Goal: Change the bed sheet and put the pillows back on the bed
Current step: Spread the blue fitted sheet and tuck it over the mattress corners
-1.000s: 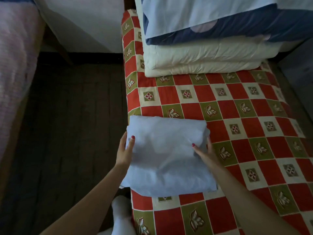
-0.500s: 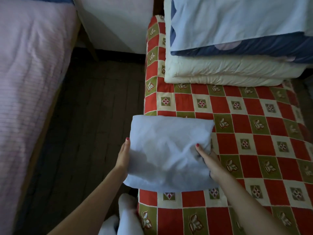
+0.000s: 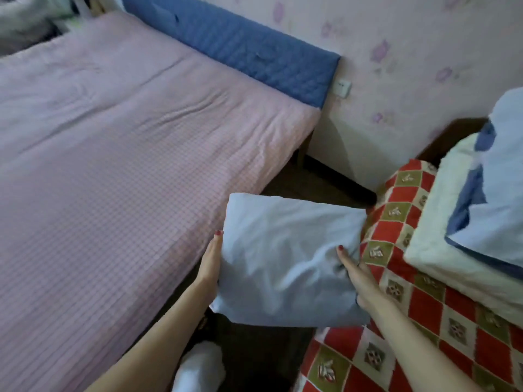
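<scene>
Folded sheet point(image 3: 285, 258) held between left hand point(image 3: 210, 260) and right hand point(image 3: 357, 274), over the floor gap between the pink bed's point(image 3: 113, 165) edge and the checked bed's point(image 3: 424, 292) corner. Soft, light, floppy by the look; best gripped at opposite edges, folds kept together.

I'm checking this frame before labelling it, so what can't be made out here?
- Head view: the underside of the folded light-blue sheet is hidden by the sheet itself.
- Left hand and right hand: most fingers sit behind the sheet, so each grip is only partly seen.
- Stacked bedding: cut off by the right edge.
- Top-left clutter: too blurred to identify.
</scene>
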